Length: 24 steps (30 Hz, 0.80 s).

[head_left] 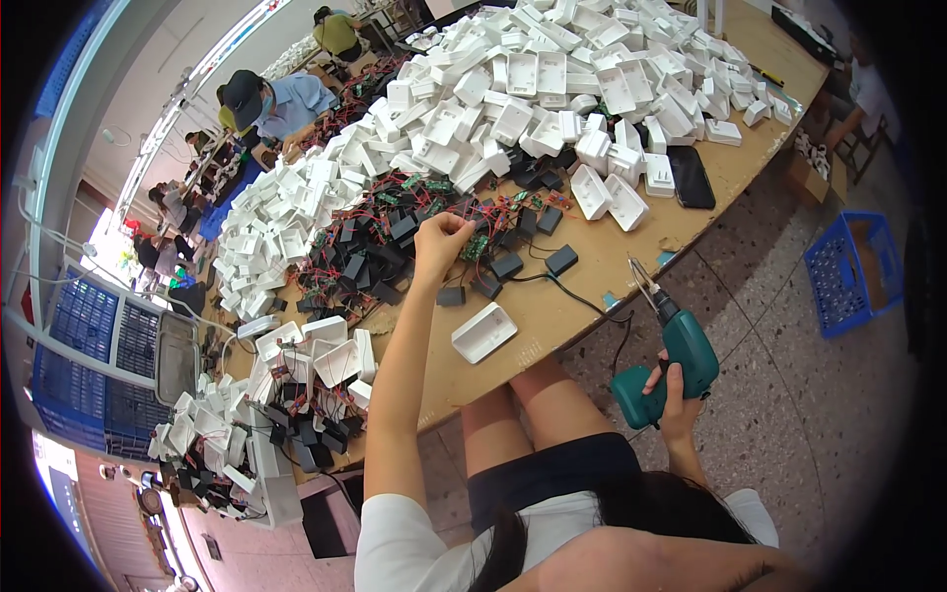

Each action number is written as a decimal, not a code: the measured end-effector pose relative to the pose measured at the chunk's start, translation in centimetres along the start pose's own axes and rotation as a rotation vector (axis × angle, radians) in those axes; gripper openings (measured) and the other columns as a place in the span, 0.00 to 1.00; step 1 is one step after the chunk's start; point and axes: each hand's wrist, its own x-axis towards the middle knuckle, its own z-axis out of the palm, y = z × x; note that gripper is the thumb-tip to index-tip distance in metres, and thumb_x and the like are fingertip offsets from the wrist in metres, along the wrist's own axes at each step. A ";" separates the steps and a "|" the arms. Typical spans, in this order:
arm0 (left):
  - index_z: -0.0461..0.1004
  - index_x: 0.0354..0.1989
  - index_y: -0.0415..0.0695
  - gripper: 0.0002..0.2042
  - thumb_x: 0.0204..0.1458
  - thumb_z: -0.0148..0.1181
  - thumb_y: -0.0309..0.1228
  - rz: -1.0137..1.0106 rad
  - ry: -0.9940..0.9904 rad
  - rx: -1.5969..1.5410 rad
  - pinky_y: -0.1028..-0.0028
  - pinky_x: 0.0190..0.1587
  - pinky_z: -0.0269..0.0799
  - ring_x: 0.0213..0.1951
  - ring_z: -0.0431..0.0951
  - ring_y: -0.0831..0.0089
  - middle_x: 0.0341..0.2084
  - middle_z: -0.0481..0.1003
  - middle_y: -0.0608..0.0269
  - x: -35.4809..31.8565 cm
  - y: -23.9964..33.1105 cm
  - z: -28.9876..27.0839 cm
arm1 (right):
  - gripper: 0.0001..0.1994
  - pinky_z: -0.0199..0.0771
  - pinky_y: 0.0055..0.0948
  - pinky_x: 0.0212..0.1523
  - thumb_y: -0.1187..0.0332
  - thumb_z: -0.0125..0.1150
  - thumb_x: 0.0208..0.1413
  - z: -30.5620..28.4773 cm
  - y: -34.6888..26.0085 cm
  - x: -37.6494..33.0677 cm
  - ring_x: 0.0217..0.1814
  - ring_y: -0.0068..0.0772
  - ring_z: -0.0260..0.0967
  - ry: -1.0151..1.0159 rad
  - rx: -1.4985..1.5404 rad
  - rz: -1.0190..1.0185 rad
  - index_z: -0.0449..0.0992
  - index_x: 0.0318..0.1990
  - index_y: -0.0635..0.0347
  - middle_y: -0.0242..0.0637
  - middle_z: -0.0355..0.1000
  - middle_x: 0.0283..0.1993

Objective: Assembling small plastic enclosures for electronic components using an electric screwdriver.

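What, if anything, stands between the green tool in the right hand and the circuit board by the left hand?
Small black boxes lie on the table between the green tool in the right hand and the circuit board by the left hand. They look low, so the space above them seems open.

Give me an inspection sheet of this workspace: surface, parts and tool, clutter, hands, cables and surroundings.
Surface: tan table, mostly covered, with a bare strip along the near edge.
Parts and tool: green tool in hand; green boards, black blocks and red wires heaped together; lone case lying open side up.
Clutter: phone beside a heap of white cases.
Hands: left hand at the boards, its hold unclear; right hand gripping the tool off the table's edge.
Cables: black cord running over the edge.
Surroundings: blue crate on the floor; co-workers farther back.
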 end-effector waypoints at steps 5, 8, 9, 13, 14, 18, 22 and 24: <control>0.84 0.39 0.35 0.11 0.64 0.68 0.32 0.032 -0.012 -0.402 0.80 0.40 0.76 0.35 0.82 0.80 0.33 0.85 0.63 -2.5 1.1 -0.6 | 0.15 0.76 0.28 0.34 0.61 0.53 0.74 -0.4 0.0 -0.3 0.31 0.25 0.72 0.029 0.024 -0.006 0.74 0.53 0.66 0.35 0.74 0.36; 0.82 0.42 0.36 0.09 0.66 0.65 0.31 0.030 0.077 -0.539 0.78 0.43 0.79 0.37 0.82 0.81 0.37 0.85 0.61 -4.5 1.2 -2.0 | 0.14 0.77 0.29 0.33 0.65 0.56 0.72 0.4 -0.2 -0.7 0.29 0.25 0.72 0.037 0.056 -0.002 0.75 0.52 0.69 0.35 0.75 0.31; 0.82 0.43 0.36 0.09 0.67 0.64 0.31 0.040 0.130 -0.610 0.78 0.43 0.79 0.38 0.82 0.81 0.39 0.85 0.61 -5.2 1.2 -2.6 | 0.13 0.77 0.29 0.33 0.65 0.56 0.72 0.7 -0.4 -1.0 0.29 0.25 0.72 0.035 0.063 0.000 0.75 0.52 0.69 0.35 0.75 0.31; 0.80 0.41 0.38 0.07 0.68 0.63 0.30 0.086 0.206 -0.488 0.80 0.42 0.77 0.38 0.80 0.83 0.39 0.84 0.62 -8.2 1.2 -6.2 | 0.13 0.77 0.29 0.33 0.66 0.56 0.72 1.9 -1.8 -2.2 0.29 0.25 0.72 0.026 0.078 -0.007 0.75 0.52 0.69 0.36 0.75 0.30; 0.78 0.40 0.38 0.06 0.67 0.63 0.28 0.105 0.219 -0.486 0.80 0.42 0.75 0.37 0.79 0.83 0.38 0.84 0.63 -9.2 1.4 -7.2 | 0.14 0.75 0.28 0.33 0.62 0.54 0.73 1.9 -2.2 -2.6 0.30 0.25 0.72 -0.017 0.037 -0.024 0.74 0.52 0.66 0.35 0.74 0.32; 0.79 0.39 0.38 0.04 0.65 0.64 0.25 0.205 0.370 -0.296 0.80 0.36 0.70 0.32 0.74 0.85 0.32 0.81 0.68 -14.4 5.1 -12.3 | 0.13 0.76 0.29 0.32 0.67 0.56 0.71 1.7 -4.2 -3.8 0.28 0.26 0.73 0.013 0.066 -0.062 0.74 0.51 0.71 0.37 0.75 0.29; 0.81 0.38 0.39 0.01 0.62 0.65 0.21 0.207 0.306 -0.030 0.82 0.33 0.65 0.33 0.74 0.86 0.31 0.79 0.70 -20.2 8.8 -16.6 | 0.16 0.73 0.29 0.35 0.58 0.52 0.75 0.8 -6.0 -5.1 0.30 0.25 0.71 -0.035 0.001 -0.020 0.74 0.52 0.64 0.34 0.74 0.30; 0.82 0.38 0.37 0.03 0.57 0.65 0.18 0.284 0.150 0.026 0.80 0.34 0.69 0.34 0.77 0.79 0.37 0.82 0.62 -21.9 8.7 -16.5 | 0.16 0.73 0.29 0.36 0.59 0.52 0.75 0.8 -7.1 -5.6 0.30 0.26 0.71 -0.070 -0.034 -0.034 0.74 0.52 0.64 0.35 0.73 0.30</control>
